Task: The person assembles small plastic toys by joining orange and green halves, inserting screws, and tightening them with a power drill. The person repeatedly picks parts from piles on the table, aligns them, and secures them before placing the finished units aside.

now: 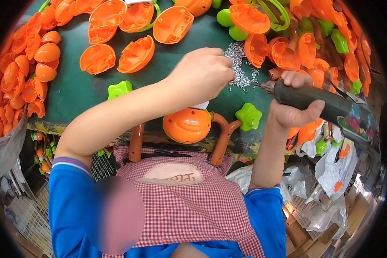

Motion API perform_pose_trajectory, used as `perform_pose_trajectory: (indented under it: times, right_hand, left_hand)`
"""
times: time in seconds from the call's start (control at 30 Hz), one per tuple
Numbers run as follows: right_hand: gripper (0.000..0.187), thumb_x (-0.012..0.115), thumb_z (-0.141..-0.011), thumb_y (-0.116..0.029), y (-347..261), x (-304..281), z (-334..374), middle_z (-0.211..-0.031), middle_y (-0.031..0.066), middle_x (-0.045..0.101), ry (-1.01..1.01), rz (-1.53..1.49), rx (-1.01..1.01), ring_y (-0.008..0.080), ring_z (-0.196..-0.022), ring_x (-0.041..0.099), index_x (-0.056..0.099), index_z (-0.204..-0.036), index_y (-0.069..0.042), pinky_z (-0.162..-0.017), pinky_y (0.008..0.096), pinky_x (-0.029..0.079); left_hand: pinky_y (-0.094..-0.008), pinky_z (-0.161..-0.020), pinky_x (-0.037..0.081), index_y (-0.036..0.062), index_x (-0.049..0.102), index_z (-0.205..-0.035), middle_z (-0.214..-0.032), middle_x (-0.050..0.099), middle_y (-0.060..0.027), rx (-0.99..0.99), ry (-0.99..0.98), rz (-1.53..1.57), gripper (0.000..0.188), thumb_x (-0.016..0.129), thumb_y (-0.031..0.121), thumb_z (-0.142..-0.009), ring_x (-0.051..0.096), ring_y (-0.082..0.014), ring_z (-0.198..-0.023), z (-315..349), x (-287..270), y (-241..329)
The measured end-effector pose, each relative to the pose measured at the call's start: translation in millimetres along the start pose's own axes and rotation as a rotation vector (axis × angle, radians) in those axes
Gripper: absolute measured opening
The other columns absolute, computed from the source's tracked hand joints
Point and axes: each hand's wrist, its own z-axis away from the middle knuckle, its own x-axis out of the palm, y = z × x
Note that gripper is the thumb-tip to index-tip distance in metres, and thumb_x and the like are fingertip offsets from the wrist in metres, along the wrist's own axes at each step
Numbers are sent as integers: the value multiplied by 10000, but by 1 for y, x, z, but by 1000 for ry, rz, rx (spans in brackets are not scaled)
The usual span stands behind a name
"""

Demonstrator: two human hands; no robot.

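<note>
My left hand [202,76] is curled closed at the left edge of a pile of small silver screws [241,69]; its fingertips are hidden, so what they pinch does not show. My right hand [297,101] is wrapped round a dark electric screwdriver [303,95], its tip pointing left toward the screws. Below my left hand, at the table's near edge, sits a glossy orange rounded plastic body [187,125] with screw holes. Brown branch-shaped tubes [221,139] stick out on both sides of it. A green star-shaped piece [248,117] lies to its right, another [120,89] to its left.
Open orange half shells [173,25] lie along the far side of the green table [64,96]. Stacked orange shells [47,52] crowd the left. More orange, brown and green parts [318,47] heap up at the right. Plastic bags [337,167] hang below on the right.
</note>
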Motion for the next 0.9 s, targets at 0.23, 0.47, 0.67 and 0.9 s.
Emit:
perform_pose_trajectory:
  times: [0.23,0.47,0.67,0.9]
  right_hand:
    - [786,524,-870,-600,10,29,-2,-734,98,553,81,137,-19,227,-668,534,314,-1417,-76,-699,392,455]
    - [816,521,-866,-607,6,37,2,-733,97,550,49,127,-8,222,-665,529,294,-1431,-63,-700,392,452]
    - [811,511,-868,-611,1,50,5,-728,95,541,42,55,18,222,-659,522,302,-1425,-60,-701,397,442]
    - [830,505,-872,-640,-13,61,17,-779,85,543,-80,-168,45,209,-699,508,314,-1450,-75,-718,396,422]
  left_hand:
    - [-365,-787,488,126,740,-839,-830,647,-1,36,-3,68,118,744,219,-767,589,-212,-885,-25,29,-26]
    - [-354,-869,373,137,745,-808,-854,660,59,76,45,126,137,782,245,-733,558,-152,-949,-18,16,-25]
    - [-352,-843,399,122,727,-773,-851,661,57,22,117,144,151,800,230,-697,567,-161,-909,-4,9,-18]
    - [-399,-950,468,58,506,-1267,-1142,605,-137,-252,165,79,794,860,291,-596,569,-322,-1117,46,-37,14]
